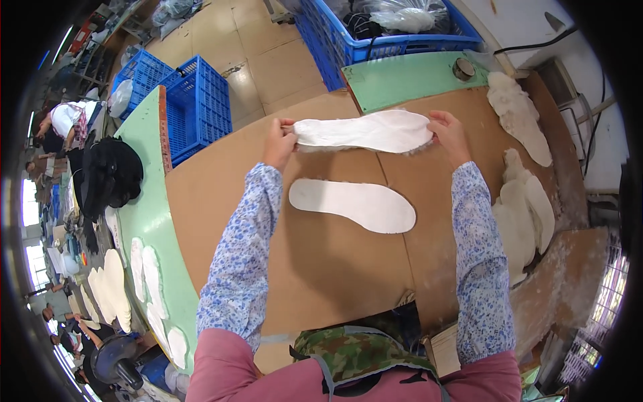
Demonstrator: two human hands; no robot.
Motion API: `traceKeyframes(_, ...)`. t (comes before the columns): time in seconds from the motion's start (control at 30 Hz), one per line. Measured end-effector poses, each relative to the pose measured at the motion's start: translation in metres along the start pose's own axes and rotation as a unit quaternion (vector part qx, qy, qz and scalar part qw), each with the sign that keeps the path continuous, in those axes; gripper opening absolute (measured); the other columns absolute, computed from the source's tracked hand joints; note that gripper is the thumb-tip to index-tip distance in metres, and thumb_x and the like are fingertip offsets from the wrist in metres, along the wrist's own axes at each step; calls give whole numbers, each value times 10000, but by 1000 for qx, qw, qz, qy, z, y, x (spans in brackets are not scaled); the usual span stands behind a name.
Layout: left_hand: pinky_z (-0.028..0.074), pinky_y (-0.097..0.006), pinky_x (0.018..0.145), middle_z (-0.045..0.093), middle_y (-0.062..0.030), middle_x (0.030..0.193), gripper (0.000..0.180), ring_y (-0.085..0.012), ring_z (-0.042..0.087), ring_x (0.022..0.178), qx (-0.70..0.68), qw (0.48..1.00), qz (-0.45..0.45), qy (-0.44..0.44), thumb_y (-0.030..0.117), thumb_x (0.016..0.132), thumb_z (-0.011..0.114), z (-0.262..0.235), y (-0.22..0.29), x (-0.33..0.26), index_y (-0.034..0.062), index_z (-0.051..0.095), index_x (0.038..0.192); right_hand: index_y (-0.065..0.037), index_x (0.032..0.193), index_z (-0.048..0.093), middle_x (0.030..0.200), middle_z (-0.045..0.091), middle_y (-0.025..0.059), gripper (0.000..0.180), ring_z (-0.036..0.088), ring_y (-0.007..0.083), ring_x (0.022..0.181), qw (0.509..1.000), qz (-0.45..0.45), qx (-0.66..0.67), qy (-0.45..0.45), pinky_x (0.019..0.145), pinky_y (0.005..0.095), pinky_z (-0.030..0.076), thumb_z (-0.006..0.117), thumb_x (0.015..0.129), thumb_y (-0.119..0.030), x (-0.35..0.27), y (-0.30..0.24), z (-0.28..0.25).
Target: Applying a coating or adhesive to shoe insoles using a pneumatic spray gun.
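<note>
Stretched between my two hands is a white insole (365, 132) with a fuzzy lower edge, raised a little over the cardboard-covered table. My left hand (280, 143) pinches its narrow heel end; my right hand (450, 136) pinches the wide toe end. Another white insole (353, 205) lies flat on the cardboard (321, 275) just nearer to me, its heel toward the left and its toe toward the right. Both my forearms wear blue-flowered sleeves.
Piles of fleecy insoles (519, 214) lie along the right side. More insoles (153, 281) rest on the green tabletop (144, 201) at left, beside a black cloth bundle (110, 174). Blue crates (197, 107) stand beyond the table. A round tin (463, 69) sits at the far right. People work at far left.
</note>
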State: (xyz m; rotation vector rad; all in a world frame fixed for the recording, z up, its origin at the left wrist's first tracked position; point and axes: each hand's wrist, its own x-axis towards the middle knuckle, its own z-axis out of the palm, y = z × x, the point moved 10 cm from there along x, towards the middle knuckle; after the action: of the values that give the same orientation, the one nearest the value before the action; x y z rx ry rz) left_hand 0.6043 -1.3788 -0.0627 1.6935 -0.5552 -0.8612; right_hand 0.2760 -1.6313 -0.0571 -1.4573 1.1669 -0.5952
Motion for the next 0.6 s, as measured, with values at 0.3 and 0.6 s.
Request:
traceKeyframes(0.3, 471, -254, 558, 542, -36, 853, 295, -115, 549, 681, 21, 992, -21, 123, -23, 769, 511, -125, -22, 5, 81, 464, 1041, -12, 1070, 619, 882, 672, 110, 373, 640, 192, 789, 996, -57, -28, -57, 714, 304, 502, 633, 722, -146, 61, -20, 150)
traceKeyframes(0.6, 460, -260, 585, 544, -71, 945, 326, -134, 575, 698, -54, 968, -98, 226, 188, 915, 378, -152, -59, -55, 81, 407, 1221, -20, 1069, 621, 890, 662, 84, 423, 627, 188, 770, 994, 59, -24, -89, 697, 314, 497, 547, 813, -349, 48, -13, 140)
